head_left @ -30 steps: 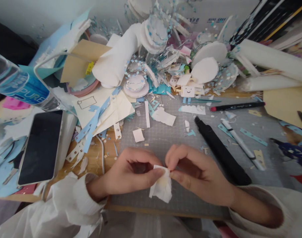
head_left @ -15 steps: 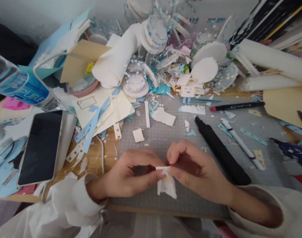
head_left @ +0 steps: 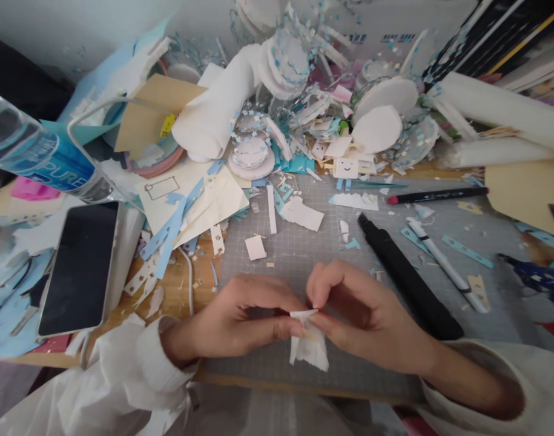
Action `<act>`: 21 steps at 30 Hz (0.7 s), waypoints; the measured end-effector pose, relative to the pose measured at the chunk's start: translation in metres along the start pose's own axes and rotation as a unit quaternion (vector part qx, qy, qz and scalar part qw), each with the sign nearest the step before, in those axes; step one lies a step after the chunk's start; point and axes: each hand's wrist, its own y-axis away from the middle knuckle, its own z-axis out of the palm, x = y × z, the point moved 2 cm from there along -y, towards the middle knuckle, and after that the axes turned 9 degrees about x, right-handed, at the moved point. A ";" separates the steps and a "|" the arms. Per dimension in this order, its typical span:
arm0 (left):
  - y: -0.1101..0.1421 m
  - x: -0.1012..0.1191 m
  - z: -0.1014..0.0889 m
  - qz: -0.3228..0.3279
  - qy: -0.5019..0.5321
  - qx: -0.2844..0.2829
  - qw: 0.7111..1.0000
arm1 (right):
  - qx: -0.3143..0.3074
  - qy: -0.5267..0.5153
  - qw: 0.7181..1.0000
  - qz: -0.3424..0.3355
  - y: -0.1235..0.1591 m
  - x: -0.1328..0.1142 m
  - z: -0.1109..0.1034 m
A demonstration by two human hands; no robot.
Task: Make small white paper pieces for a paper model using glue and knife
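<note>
Between my two hands is a small torn piece of white paper [head_left: 312, 350], its top edge folded and its ragged lower end hanging down. My left hand [head_left: 253, 318] pinches the folded edge from the left with thumb and forefinger. From the right, my right hand [head_left: 358, 312] grips the same edge between thumb and fingertips. A faint yellowish patch shows on the paper. Below the hands lies a grey cutting mat [head_left: 240, 369]. Just beyond them sits a small white paper square [head_left: 255, 247].
A black cutter-like tool [head_left: 408, 278], a white pen [head_left: 447, 263] and a red-tipped marker [head_left: 438, 195] lie on the right. At left are a phone [head_left: 80, 266] and a tilted water bottle [head_left: 54, 160]. Paper scraps and white discs [head_left: 376, 127] heap up at the back.
Both hands still pinch the paper, with only a slight shift of the fingers. The whole view has moved slightly, so everything sits a little further right.
</note>
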 end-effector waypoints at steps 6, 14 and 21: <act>0.000 0.000 0.000 -0.025 0.012 0.003 1.000 | -0.008 0.026 1.000 0.004 0.001 0.002 0.001; 0.001 0.001 -0.002 -0.097 0.054 0.057 0.992 | 0.023 -0.031 0.999 0.028 -0.002 -0.001 -0.003; 0.000 0.000 -0.006 -0.072 0.022 0.117 0.990 | 0.021 0.005 0.996 0.084 -0.006 -0.003 -0.002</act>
